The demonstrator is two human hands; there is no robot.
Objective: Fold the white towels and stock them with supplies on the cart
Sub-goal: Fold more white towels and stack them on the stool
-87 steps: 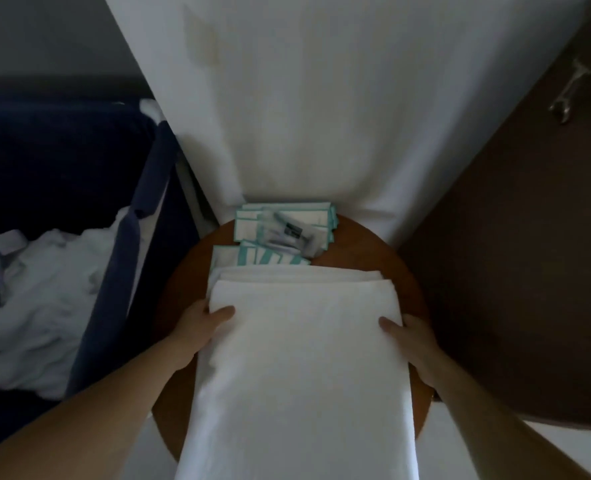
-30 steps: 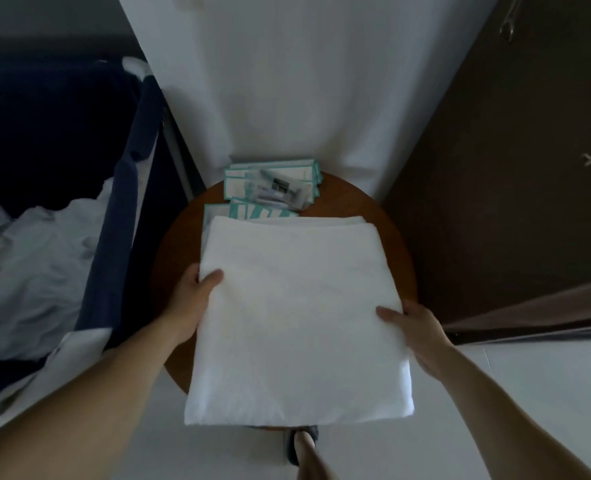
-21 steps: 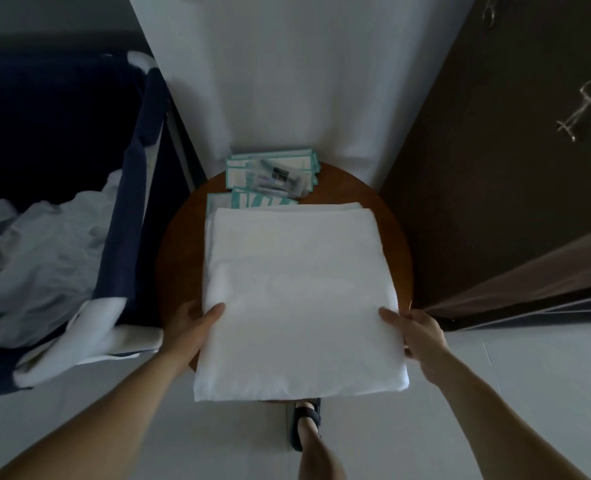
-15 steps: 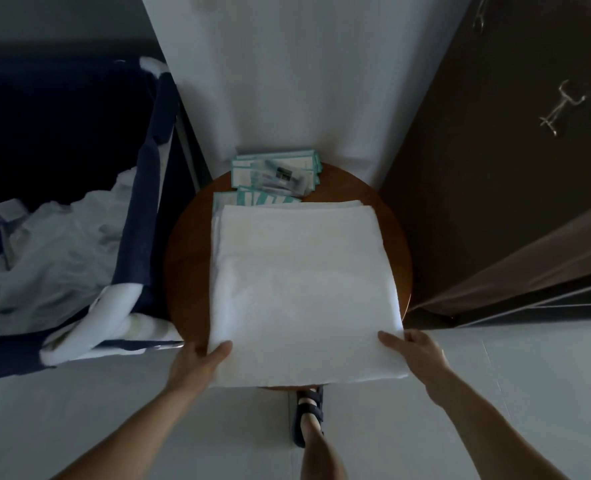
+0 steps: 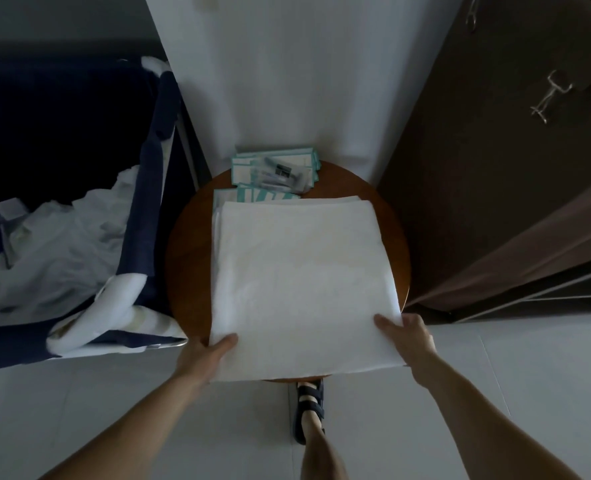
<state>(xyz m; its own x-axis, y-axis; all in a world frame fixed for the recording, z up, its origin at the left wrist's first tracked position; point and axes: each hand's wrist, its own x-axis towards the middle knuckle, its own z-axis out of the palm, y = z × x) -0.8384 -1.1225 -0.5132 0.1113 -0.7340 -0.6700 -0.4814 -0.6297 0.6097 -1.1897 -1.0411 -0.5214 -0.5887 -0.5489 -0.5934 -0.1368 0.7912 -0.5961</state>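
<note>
At the near edge of the view, a sandalled foot stands on the pale floor. Just beyond it, the left hand pinches the near left corner of the folded white towel, thumb on top, fingers hidden underneath. The right hand pinches the near right corner likewise. The towel lies flat on the round wooden table, its near edge overhanging the rim. Behind it lie stacked teal-edged packets. Left of the table stands a navy laundry cart holding crumpled white linen.
</note>
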